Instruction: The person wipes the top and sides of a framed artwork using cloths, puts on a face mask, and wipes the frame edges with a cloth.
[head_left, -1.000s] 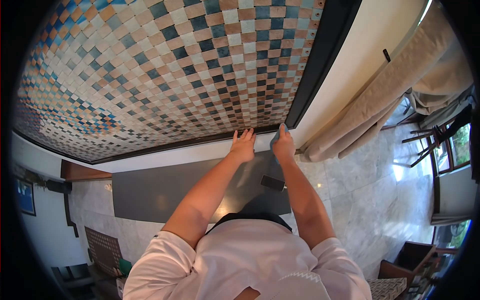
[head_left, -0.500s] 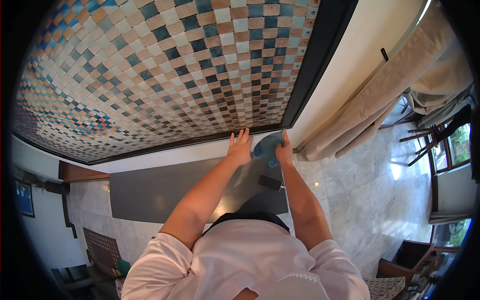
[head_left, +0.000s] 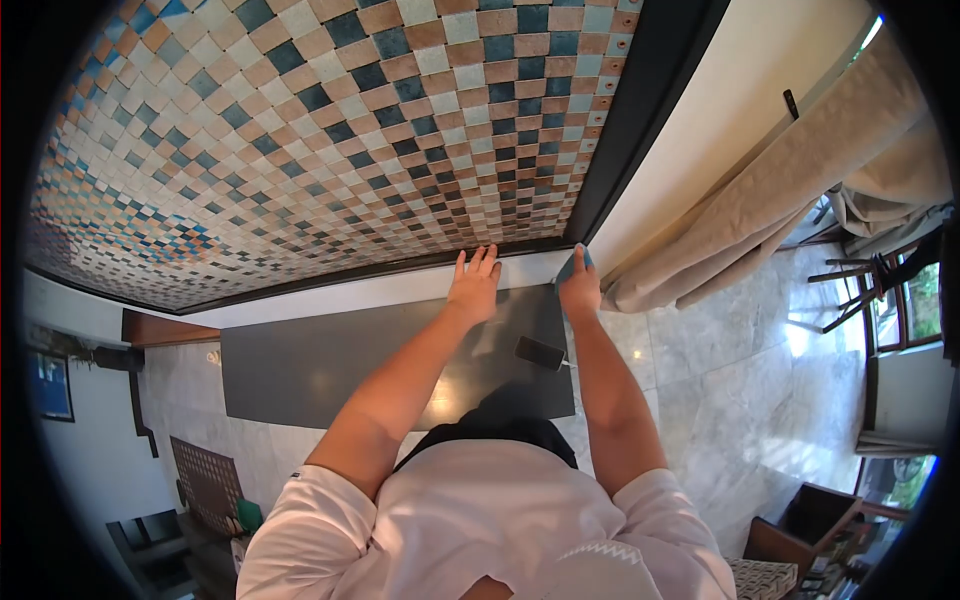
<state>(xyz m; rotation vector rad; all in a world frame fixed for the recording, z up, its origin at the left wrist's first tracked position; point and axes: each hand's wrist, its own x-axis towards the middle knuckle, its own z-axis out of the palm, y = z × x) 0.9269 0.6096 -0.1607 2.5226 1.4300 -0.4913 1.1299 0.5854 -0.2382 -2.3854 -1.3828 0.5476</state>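
A large woven panel (head_left: pixel 400 140) of brown, cream and dark teal strips fills the upper view inside a black frame (head_left: pixel 380 268). My left hand (head_left: pixel 476 287) has its fingers stretched out, the tips at the frame's lower edge. At the frame's lower right corner, my right hand (head_left: pixel 580 292) is closed on a blue cloth (head_left: pixel 567 268). Most of that cloth is hidden behind the fingers. Below my hands a phone (head_left: pixel 540 352) with a white cable lies on a long grey surface (head_left: pixel 330 360).
Beige curtains (head_left: pixel 740 240) hang to the right of the panel, over a pale marble floor (head_left: pixel 710 390). Farther right are a dark chair (head_left: pixel 850 290) and a wooden box-like piece of furniture (head_left: pixel 810 520). A brown lattice-backed chair (head_left: pixel 205 480) is at lower left.
My right hand has moved slightly up and right to the frame's corner with the blue cloth. Less of the cloth shows, and it no longer spreads toward my left hand.
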